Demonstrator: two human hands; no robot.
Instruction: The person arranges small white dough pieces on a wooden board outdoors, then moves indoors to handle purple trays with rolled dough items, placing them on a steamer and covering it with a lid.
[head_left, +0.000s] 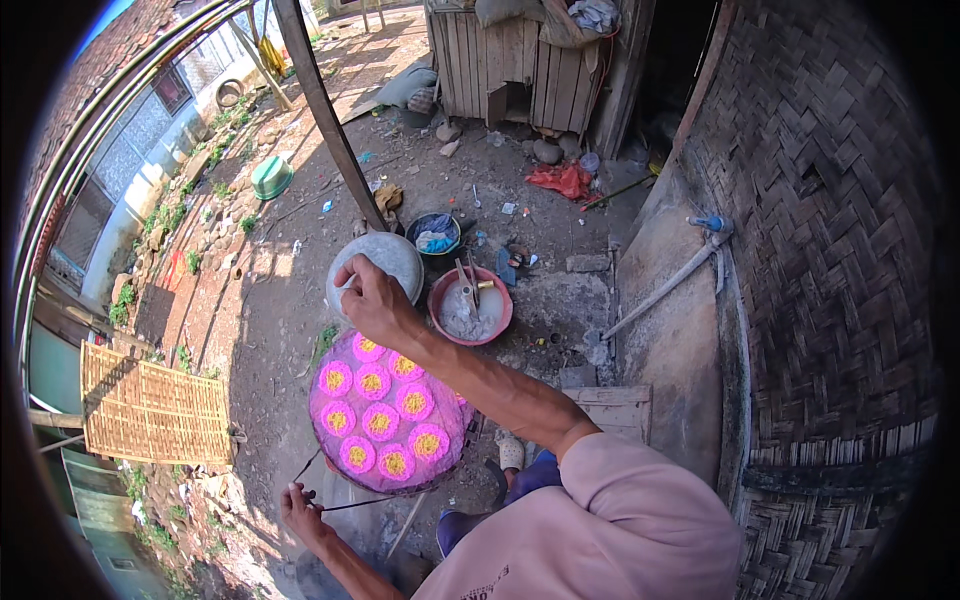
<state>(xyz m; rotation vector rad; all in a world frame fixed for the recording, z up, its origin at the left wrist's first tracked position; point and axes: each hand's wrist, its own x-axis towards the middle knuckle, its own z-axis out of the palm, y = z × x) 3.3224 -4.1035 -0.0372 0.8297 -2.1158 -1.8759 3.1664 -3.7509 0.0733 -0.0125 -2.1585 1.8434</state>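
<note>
My left hand (303, 512) is closed around a thin dark cord (352, 504), beside the near left edge of a round tray. One length of the cord runs up to the tray's rim and another stretches to the right beneath it. The tray (455, 462) has a purple covering and bears several pink discs (380, 421) with yellow centres. My right hand (376, 303) is raised past the tray's far edge, in front of a round grey metal vessel (392, 255). Its thumb and fingers are curled together; whatever they may hold is hidden or too small to make out.
A red basin (508, 318) with cloudy liquid and tools stands right of the metal vessel, near a small tub of blue cloth (436, 236). A wooden post (335, 120) rises beyond. A woven bamboo wall (840, 250) lines the right; a bamboo rack (155, 405) is at left.
</note>
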